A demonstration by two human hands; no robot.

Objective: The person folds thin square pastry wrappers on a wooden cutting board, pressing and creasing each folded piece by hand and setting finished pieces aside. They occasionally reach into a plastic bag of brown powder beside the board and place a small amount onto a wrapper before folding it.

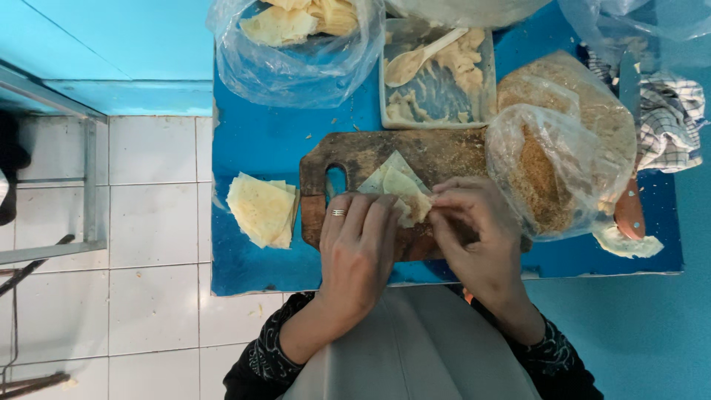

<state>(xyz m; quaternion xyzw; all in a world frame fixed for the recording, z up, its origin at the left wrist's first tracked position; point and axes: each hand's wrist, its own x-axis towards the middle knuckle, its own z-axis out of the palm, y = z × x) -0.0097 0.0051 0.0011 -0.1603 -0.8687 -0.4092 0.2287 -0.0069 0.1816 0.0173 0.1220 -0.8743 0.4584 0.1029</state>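
The near edge of the pale folded pastry sheet (398, 185) lies hidden under the fingers of the left hand (361, 248) and right hand (474, 237), so its fold there cannot be told. At twelve o'clock the clear plastic bag of wrappers (296, 63) is cut off by the top edge. At three o'clock the checked cloth (672, 122) runs off frame behind blurred plastic

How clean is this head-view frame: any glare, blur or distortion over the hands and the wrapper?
Head view: even, soft light, faint shadows; left hand, right hand and the pastry wrapper on the wooden cutting board are sharp; white glare on the plastic bags; mild wide-angle bending along the tile lines.
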